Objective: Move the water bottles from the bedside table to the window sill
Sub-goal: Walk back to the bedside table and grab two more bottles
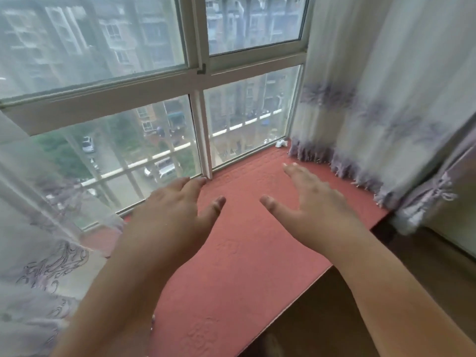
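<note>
Over the window sill (231,253), with its red padded mat, both hands hover flat and empty: left hand (170,210) near the window frame (203,140), right hand (309,199) toward the curtain (386,112). No water bottles in view, so they're presumably not on the sill yet. Bottles are probably light if plastic, a bit slippery, best gripped mid-body.

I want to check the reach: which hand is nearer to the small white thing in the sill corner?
Right. The right hand hovers below and just left of the small white thing; the left hand is farther left, by the window post.
</note>
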Demonstrator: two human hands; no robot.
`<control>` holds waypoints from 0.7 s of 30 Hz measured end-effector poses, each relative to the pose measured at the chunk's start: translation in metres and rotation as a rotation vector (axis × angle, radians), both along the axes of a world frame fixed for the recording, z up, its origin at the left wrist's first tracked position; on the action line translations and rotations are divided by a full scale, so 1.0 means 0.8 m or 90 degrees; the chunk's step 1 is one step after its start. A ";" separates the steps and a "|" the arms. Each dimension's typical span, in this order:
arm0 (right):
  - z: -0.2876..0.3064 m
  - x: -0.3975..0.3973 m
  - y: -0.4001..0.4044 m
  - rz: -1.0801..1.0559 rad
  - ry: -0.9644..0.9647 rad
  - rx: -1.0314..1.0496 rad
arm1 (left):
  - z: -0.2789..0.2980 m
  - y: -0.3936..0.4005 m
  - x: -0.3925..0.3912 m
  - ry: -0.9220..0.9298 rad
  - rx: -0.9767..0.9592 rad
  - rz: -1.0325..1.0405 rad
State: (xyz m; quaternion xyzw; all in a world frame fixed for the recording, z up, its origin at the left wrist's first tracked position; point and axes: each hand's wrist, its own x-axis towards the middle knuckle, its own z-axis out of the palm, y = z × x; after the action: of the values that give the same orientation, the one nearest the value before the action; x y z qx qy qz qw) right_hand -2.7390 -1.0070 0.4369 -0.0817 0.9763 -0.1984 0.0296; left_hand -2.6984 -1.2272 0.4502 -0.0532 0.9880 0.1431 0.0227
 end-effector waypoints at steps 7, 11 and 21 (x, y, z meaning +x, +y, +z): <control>-0.009 0.117 0.057 -0.186 -0.064 -0.002 | -0.018 0.063 0.026 -0.011 0.032 -0.189; -0.014 0.176 0.102 -0.296 -0.072 -0.021 | -0.019 0.119 0.043 -0.031 0.008 -0.302; -0.017 0.273 0.232 -0.497 -0.009 -0.089 | -0.001 0.274 0.070 0.014 -0.053 -0.485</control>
State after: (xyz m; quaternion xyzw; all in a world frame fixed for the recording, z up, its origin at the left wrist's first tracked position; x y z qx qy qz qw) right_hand -2.5205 -0.8213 0.4235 0.2952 0.9179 -0.2610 -0.0472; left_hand -2.6424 -1.0080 0.4495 0.3188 0.9420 0.0848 0.0615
